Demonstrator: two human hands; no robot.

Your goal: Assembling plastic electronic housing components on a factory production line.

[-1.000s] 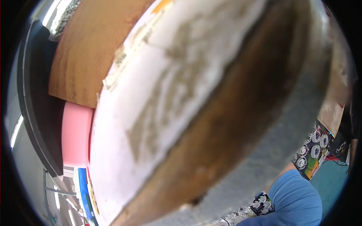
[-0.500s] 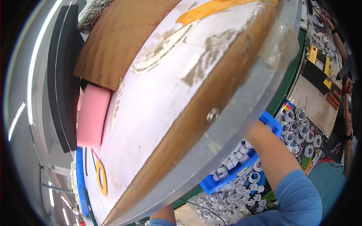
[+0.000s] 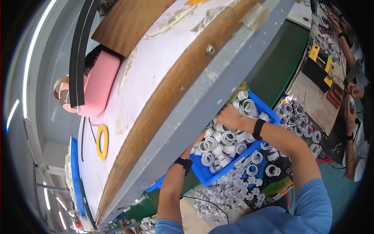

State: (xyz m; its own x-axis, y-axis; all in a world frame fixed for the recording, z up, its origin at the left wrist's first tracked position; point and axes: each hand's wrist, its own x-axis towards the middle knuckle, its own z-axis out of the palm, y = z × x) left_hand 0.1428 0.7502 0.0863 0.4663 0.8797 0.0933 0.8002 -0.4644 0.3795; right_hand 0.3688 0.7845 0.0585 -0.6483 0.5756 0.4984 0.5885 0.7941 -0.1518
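A blue plastic bin [image 3: 203, 176] full of white plastic rings [image 3: 228, 137] sits below the overhead shelf edge. My right hand [image 3: 230, 116], with a black band on its wrist, reaches over the bin's far part. Its fingers curl near the shelf edge; what they hold, if anything, does not show. My left hand [image 3: 199, 139] is at the bin's left side, mostly hidden behind the shelf edge, so its fingers cannot be made out. A green and yellow item [image 3: 242, 87] lies at the bin's far end.
A shelf with a grey metal edge [image 3: 175, 125] hangs close over the hands. It bears a pink basket [image 3: 102, 84] and a yellow tape ring [image 3: 102, 142]. Small white parts [image 3: 222, 197] lie before the bin; round white parts [image 3: 300, 117] stand to its right. Co-workers' hands [image 3: 353, 91] are at far right.
The view has shifted, so the shelf covers less and both hands and the bin's contents now show. My right hand was hidden behind the shelf edge; my left forearm was barely visible.
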